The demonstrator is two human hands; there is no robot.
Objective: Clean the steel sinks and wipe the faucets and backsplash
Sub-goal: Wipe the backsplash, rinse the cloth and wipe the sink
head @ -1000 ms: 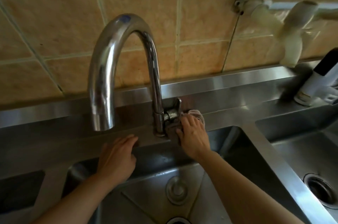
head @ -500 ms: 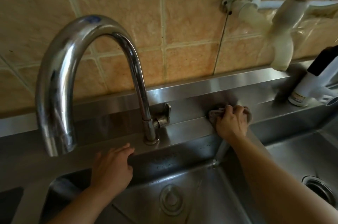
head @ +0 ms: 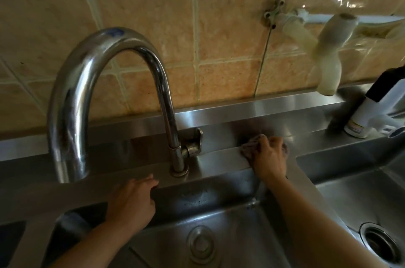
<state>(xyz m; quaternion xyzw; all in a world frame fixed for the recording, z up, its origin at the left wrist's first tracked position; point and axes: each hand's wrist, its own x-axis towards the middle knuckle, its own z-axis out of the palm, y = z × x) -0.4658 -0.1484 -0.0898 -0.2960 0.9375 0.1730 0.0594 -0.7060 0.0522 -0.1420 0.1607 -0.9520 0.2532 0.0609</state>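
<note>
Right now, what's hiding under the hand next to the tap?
A crumpled grey cloth is under the right hand, pressed on the steel ledge behind the sink. Only its edges peek out; the hand covers the rest.

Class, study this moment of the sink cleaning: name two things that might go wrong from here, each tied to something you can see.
1. The right hand presses the cloth along the ledge close to the faucet handle; a wide stroke might knock it and start water.
2. The left hand braces on the sink rim; if the steel is wet, it may slip into the basin.
</note>
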